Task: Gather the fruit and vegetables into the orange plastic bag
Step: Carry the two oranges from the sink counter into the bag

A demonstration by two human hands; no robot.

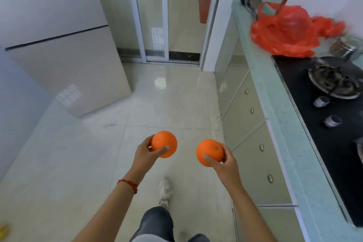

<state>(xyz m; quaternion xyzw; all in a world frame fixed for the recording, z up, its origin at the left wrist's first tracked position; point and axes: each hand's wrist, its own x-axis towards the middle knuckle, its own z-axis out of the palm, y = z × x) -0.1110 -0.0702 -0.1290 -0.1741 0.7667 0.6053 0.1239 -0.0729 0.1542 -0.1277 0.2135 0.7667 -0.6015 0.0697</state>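
My left hand grips one orange and my right hand grips a second orange. Both are held out in front of me over the tiled floor, a short gap between them. The orange plastic bag lies crumpled on the green countertop far ahead on the right, with something round showing through its side. A yellow thing lies at the bottom left edge, mostly cut off.
A black gas hob with burner and knobs takes up the counter near the bag, and a metal pot stands beside it. Drawers run under the counter. A large pale cabinet stands left, and a glass sliding door is ahead.
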